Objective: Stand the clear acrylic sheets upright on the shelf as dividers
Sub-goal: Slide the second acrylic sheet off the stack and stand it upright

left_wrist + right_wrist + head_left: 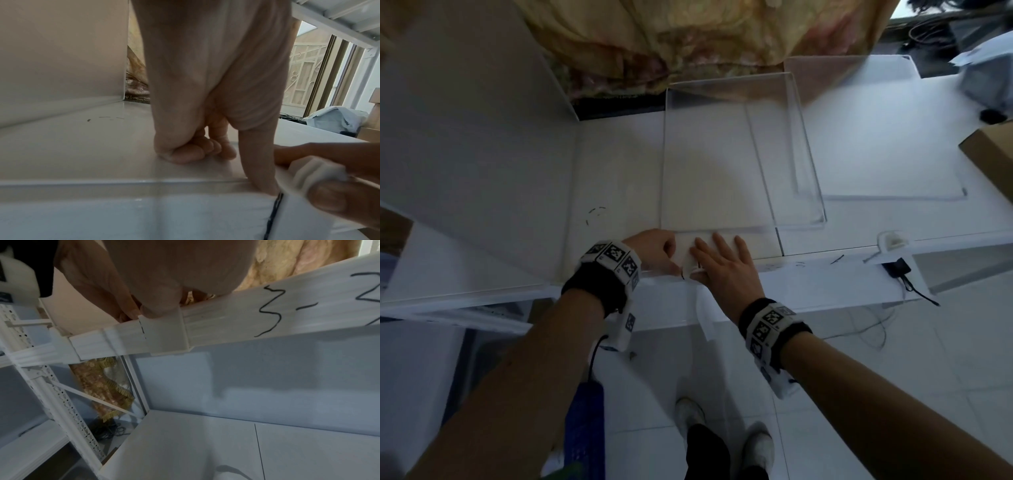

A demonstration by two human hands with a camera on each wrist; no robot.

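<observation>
A clear acrylic sheet [722, 154] stands on the white shelf [619, 178] just behind my hands. A second clear sheet [876, 137] is further right; whether it stands or lies I cannot tell. A small white clip [693, 265] sits on the shelf's front rail [236, 321]. My right hand [722, 260] lays straight fingers on the shelf while thumb and fingers pinch the clip [316, 175]; its thumb presses on the clip's [164, 334] top. My left hand [654, 251] rests as a fist [195, 151] on the shelf, thumb on the front edge beside a black mark.
A tall white panel [482, 171] stands upright at the left of the shelf. A cardboard box [993, 154] and a grey bag [983, 78] sit at the right end. Patterned curtain [688, 34] hangs behind. A second clip [892, 241] and a cable are on the rail to the right.
</observation>
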